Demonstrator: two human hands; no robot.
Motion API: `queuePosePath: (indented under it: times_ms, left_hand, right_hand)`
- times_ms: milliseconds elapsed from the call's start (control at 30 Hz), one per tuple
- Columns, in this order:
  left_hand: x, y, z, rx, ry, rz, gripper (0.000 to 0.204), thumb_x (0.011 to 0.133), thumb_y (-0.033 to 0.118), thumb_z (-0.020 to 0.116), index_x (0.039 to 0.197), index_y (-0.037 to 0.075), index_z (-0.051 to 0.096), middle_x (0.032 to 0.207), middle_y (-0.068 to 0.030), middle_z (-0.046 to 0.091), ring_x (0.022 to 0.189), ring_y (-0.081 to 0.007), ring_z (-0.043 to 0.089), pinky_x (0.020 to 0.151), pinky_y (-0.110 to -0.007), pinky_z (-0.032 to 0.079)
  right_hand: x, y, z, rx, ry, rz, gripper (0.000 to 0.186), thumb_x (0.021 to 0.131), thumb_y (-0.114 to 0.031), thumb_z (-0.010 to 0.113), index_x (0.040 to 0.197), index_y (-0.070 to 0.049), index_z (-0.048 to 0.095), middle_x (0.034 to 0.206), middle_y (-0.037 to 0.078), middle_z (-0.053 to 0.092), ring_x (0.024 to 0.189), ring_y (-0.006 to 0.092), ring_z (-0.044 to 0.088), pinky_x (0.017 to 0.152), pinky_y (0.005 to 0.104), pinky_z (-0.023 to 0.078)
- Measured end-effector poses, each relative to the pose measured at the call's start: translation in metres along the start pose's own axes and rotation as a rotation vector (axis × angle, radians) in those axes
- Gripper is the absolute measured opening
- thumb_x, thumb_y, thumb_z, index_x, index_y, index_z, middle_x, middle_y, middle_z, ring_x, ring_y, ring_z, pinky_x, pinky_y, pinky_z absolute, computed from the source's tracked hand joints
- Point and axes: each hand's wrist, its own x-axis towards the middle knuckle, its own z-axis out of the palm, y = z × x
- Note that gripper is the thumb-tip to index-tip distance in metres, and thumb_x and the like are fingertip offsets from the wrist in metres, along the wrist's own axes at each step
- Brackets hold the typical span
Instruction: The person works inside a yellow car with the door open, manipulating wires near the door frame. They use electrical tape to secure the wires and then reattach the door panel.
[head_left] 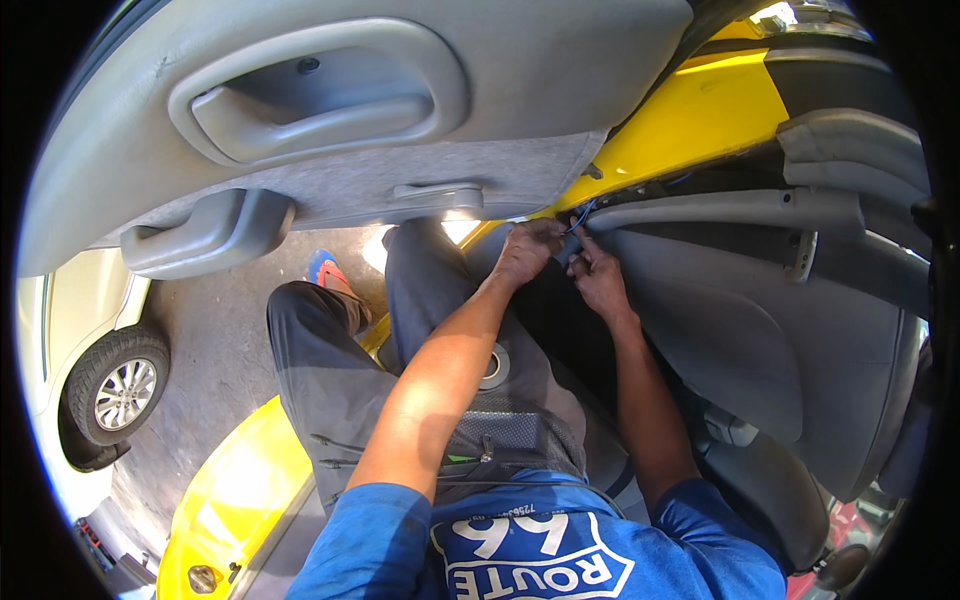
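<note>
A thin blue wire [585,216] comes out from under the edge of the grey dashboard trim, beside the yellow body panel. My left hand [527,250] is closed, its fingertips pinching the wire at its lower end. From the other side my right hand [600,284] meets it, the index finger raised against the wire and the other fingers curled in. The exact grip of the fingertips is small and partly hidden. Just above both hands is the lower corner of the grey door panel [560,165].
The open car door, with its grey pull handle [205,235], fills the upper left. At right are the grey dashboard [700,320] and a long trim strip [720,208]. My legs extend over the yellow sill. A parked vehicle's wheel [125,395] stands on the concrete floor [215,330].
</note>
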Motion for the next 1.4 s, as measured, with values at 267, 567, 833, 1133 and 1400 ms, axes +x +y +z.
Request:
queuePosePath:
  times_ms: [267, 567, 833, 1133, 1400]
  left_hand:
    - [0.005, 0.003, -0.001, 0.066, -0.082, 0.126, 0.026, 0.089, 0.003, 0.071, 0.114, 0.005, 0.075, 0.113, -0.0079, 0.069, 0.111, -0.0193, 0.063, 0.102, -0.033, 0.048]
    - [0.004, 0.010, -0.001, 0.078, -0.156, 0.139, 0.022, 0.095, 0.002, 0.065, 0.115, 0.006, 0.072, 0.116, -0.0090, 0.069, 0.114, -0.0211, 0.063, 0.105, -0.035, 0.045]
    - [-0.006, 0.032, -0.013, 0.404, -0.244, 0.184, 0.026, 0.102, 0.012, 0.060, 0.126, 0.008, 0.068, 0.124, -0.0168, 0.071, 0.122, -0.0329, 0.065, 0.109, -0.040, 0.047]
    - [-0.006, 0.031, -0.018, 0.437, -0.238, 0.145, 0.031, 0.103, 0.016, 0.061, 0.133, 0.013, 0.068, 0.128, -0.0166, 0.071, 0.124, -0.0330, 0.065, 0.108, -0.041, 0.048]
    - [0.003, 0.020, -0.013, 0.360, -0.234, 0.162, 0.024, 0.100, 0.016, 0.069, 0.122, 0.011, 0.076, 0.116, -0.0126, 0.076, 0.112, -0.0281, 0.070, 0.101, -0.037, 0.051]
  right_hand:
    - [0.011, 0.009, -0.010, -0.003, -0.005, -0.106, 0.064, 0.094, -0.007, 0.064, 0.155, -0.019, 0.051, 0.090, 0.020, 0.074, 0.087, 0.0417, 0.071, 0.085, 0.0457, 0.055]
    - [0.013, -0.001, -0.031, -0.129, 0.017, -0.069, 0.034, 0.086, -0.015, 0.081, 0.118, -0.004, 0.075, 0.090, 0.021, 0.076, 0.080, 0.0303, 0.075, 0.077, 0.0394, 0.056]
    - [0.000, 0.002, -0.031, -0.106, 0.101, -0.165, 0.031, 0.079, -0.013, 0.086, 0.104, 0.000, 0.075, 0.086, 0.014, 0.066, 0.079, 0.0291, 0.067, 0.077, 0.0391, 0.054]
    - [-0.017, 0.017, -0.021, 0.087, 0.033, -0.069, 0.018, 0.086, -0.012, 0.081, 0.095, 0.001, 0.072, 0.085, 0.013, 0.068, 0.077, 0.0238, 0.065, 0.075, 0.0376, 0.052]
    - [-0.032, 0.010, -0.034, -0.047, 0.140, -0.014, 0.015, 0.091, -0.009, 0.076, 0.098, 0.001, 0.068, 0.085, 0.018, 0.072, 0.075, 0.0279, 0.070, 0.074, 0.0388, 0.054]
